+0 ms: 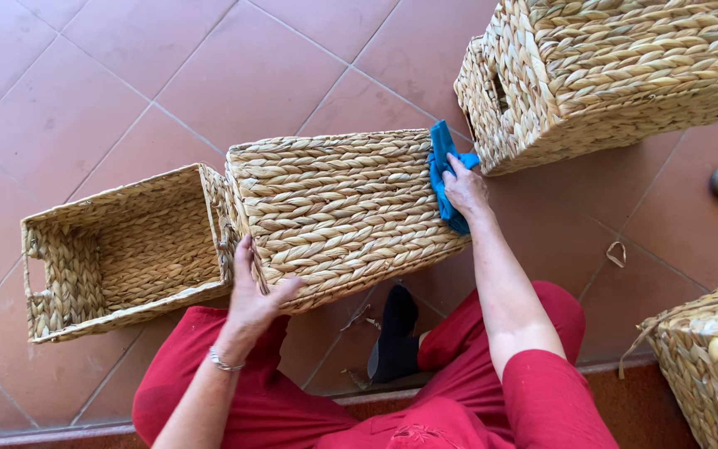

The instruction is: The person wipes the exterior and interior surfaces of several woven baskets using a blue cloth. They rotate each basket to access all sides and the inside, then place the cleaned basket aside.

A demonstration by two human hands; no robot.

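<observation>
Two bare hands work on a long rectangular basket of woven straw-coloured fibre [338, 212], lying on its side across the middle of the frame on the terracotta tiled floor [85, 91]. Left hand [255, 291], lower centre-left: palm flat against the near long edge of the basket, fingers together pointing up, thumb spread out to the right along the weave; a thin silver bracelet [224, 362] sits at the wrist. Right hand [463, 187], centre-right: fingers pressed together on a bright blue cloth [442, 170], holding it against the right end of the basket; cloth bunched, hanging down past the edge. Second woven basket, open-topped and box-shaped [118, 254], lies at centre-left with its opening facing the camera, touching the left end of the first. Third woven basket with a handle slot [608, 71] fills the upper right, just beside the cloth hand. Part of a fourth woven basket [708, 357] shows at the lower right edge. Red trousers [292, 407] and red sleeves along the bottom; a black shoe [396, 337] rests on the tile below the basket.
</observation>
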